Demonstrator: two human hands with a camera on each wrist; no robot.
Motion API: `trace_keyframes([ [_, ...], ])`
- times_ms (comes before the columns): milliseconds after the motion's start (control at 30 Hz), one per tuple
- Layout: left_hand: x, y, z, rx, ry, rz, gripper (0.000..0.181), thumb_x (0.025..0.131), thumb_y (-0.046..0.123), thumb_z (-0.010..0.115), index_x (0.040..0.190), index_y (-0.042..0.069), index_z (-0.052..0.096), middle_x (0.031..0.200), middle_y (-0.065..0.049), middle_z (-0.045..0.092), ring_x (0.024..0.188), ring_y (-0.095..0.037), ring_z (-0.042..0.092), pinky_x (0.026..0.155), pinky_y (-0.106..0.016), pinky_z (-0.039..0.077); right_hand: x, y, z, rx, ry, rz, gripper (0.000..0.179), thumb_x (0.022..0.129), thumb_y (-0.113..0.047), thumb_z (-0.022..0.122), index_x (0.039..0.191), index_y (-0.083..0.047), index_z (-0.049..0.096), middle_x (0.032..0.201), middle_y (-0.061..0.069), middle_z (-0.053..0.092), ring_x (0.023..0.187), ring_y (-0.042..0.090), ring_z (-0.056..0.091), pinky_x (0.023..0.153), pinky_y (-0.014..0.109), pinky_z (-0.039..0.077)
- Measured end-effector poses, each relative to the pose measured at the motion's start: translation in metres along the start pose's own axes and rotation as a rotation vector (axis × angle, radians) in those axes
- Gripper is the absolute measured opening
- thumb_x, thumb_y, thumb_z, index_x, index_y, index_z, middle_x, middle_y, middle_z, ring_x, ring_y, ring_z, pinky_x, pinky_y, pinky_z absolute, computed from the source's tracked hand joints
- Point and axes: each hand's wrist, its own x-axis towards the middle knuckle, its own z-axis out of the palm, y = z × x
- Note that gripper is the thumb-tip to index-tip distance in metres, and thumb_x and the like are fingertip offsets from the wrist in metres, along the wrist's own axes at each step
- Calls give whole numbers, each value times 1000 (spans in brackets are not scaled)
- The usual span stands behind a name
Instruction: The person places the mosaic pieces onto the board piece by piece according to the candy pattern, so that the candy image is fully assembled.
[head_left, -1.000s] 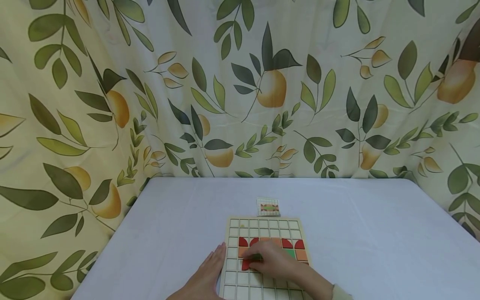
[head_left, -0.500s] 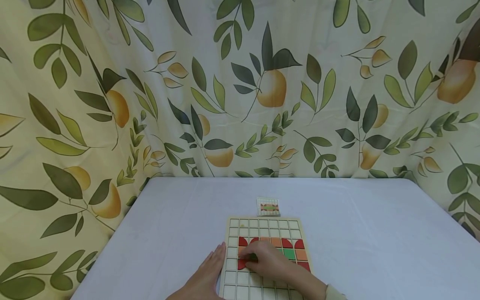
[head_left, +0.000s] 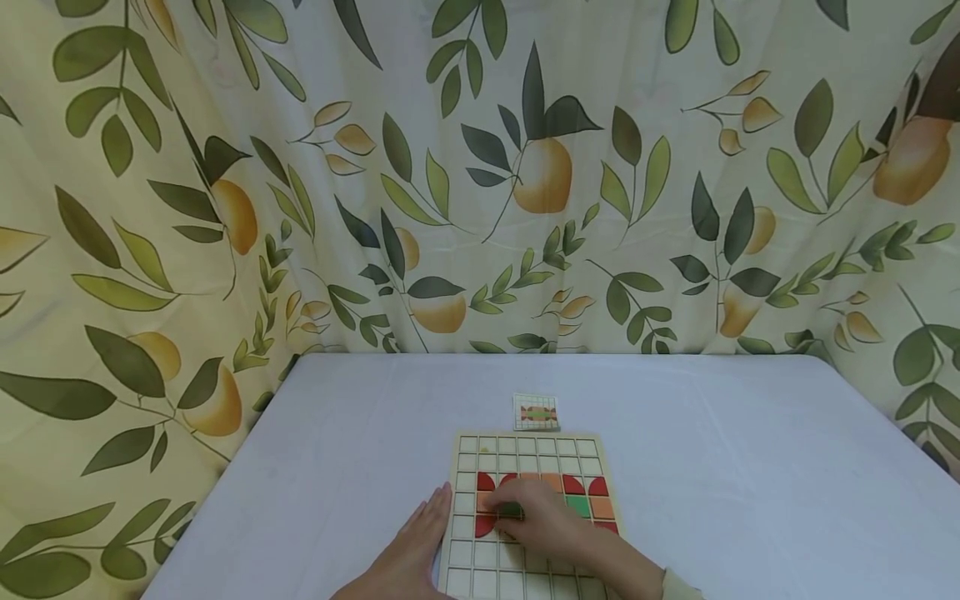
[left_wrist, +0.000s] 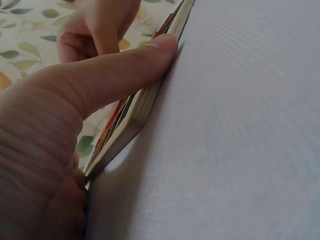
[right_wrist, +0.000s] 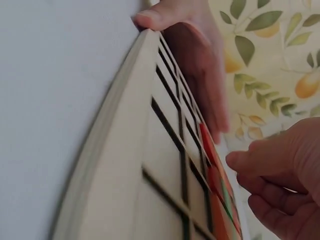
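Observation:
A gridded board [head_left: 462, 556] lies on the table, with red, orange and green tiles in its middle rows. Along its left edge rests my left hand [head_left: 408, 542], fingers straight; the left wrist view has its thumb [left_wrist: 135, 67] against the board's side. Over the tile rows my right hand [head_left: 540, 517] bends its fingers, with a gap between thumb and forefinger. Just left of that thumb sits a red tile [head_left: 483, 526] with a curved edge. No tile shows between the right fingers in the right wrist view. This hand covers the middle tiles partly.
Behind the board lies a small card [head_left: 536, 412] printed with a coloured grid pattern. A white cloth covers the table [head_left: 375, 433]. A leaf-and-fruit curtain [head_left: 480, 275] hangs behind and at both sides.
The red tile, askew under the right fingers a second ago, now lies square in its cell. The right thumb has drawn slightly rightward off it. The left hand stays put.

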Motion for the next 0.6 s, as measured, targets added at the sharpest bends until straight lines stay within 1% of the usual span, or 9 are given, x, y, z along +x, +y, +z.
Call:
trace_keyframes([
  [100, 1, 3, 1, -25, -6, -18, 127, 60, 67, 71, 146, -2, 6, 151, -16, 12, 138, -28, 10, 108, -46, 14, -16, 4, -12, -4, 50, -26, 19, 78, -1, 71, 97, -3, 70, 92, 1, 68, 87, 11, 62, 73, 26, 51],
  [167, 1, 5, 1, -38, -9, -29, 128, 60, 68, 69, 146, -2, 5, 152, -15, 12, 138, -26, 9, 108, -45, 13, -31, 7, -22, -7, 70, -4, 17, 80, -4, 70, 97, -4, 70, 92, 0, 68, 86, 12, 63, 71, 27, 52],
  [200, 1, 5, 1, -38, -4, -23, 127, 60, 68, 69, 146, -2, 6, 151, -15, 13, 138, -27, 9, 109, -41, 9, -39, 9, -27, -16, 86, -11, 18, 80, -5, 71, 97, -4, 70, 92, 0, 69, 86, 12, 63, 71, 27, 52],
  [267, 1, 6, 1, -46, -3, -32, 126, 60, 68, 69, 146, -2, 7, 151, -15, 13, 138, -26, 9, 109, -41, 9, -56, 13, -36, -50, 116, -26, 18, 79, -5, 71, 97, -5, 69, 92, 0, 69, 85, 11, 63, 70, 27, 52],
  [300, 0, 6, 1, -37, 1, -18, 126, 61, 67, 69, 145, -3, 7, 151, -16, 14, 138, -28, 10, 109, -42, 10, -65, 13, -40, -79, 128, -8, 18, 79, -6, 71, 97, -7, 70, 92, -3, 68, 84, 10, 62, 70, 27, 52],
  [400, 0, 4, 1, -26, 9, -6, 124, 62, 65, 69, 145, -5, 9, 151, -17, 15, 137, -29, 12, 109, -42, 11, -88, 16, -51, -134, 153, 38, 16, 80, -9, 71, 96, -10, 70, 90, -7, 67, 82, 8, 61, 70, 27, 51],
  [433, 0, 4, 1, -34, 4, -17, 124, 61, 65, 69, 145, -4, 9, 151, -16, 15, 138, -28, 12, 108, -46, 14, -95, 16, -55, -140, 142, 95, 16, 81, -12, 70, 96, -11, 70, 90, -9, 66, 82, 7, 60, 70, 28, 51],
  [500, 0, 3, 2, -32, 6, -6, 124, 62, 65, 69, 145, -5, 9, 151, -17, 15, 137, -30, 12, 107, -47, 14, -108, 14, -60, -126, 110, 245, 17, 83, -20, 69, 98, -13, 70, 91, -11, 65, 83, 6, 58, 71, 27, 50],
  [600, 0, 4, 2, -42, -8, -19, 125, 61, 65, 70, 145, -5, 8, 151, -17, 14, 137, -30, 11, 107, -47, 14, -126, 13, -64, -65, 72, 453, 26, 83, -28, 68, 102, -10, 69, 93, -9, 65, 85, 8, 58, 73, 29, 51],
])
